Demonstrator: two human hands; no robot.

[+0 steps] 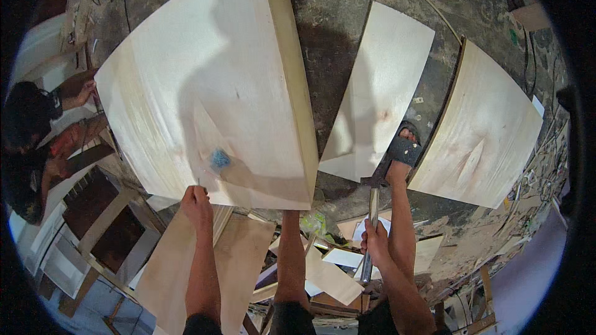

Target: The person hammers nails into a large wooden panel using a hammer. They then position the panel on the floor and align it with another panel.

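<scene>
A large pale plywood panel (248,99) forms the top of a box-like piece in front of me, its right side board standing upright. My left hand (197,208) is closed at the panel's near edge, pinching a thin nail (198,181) that points up. On the panel just beyond it lies a small blue clump (219,159), too blurred to name. My right hand (375,243) is wrapped round the metal handle of a hammer (374,201). The dark hammer head is up beside my sandalled foot (403,149), away from the panel.
A loose plywood board (385,74) lies on the dark floor (329,56) to the right, and another plywood piece (481,130) is beyond my foot. Wood offcuts (332,273) litter the ground between my legs. At the left, another person's hand (85,94) touches the panel's edge.
</scene>
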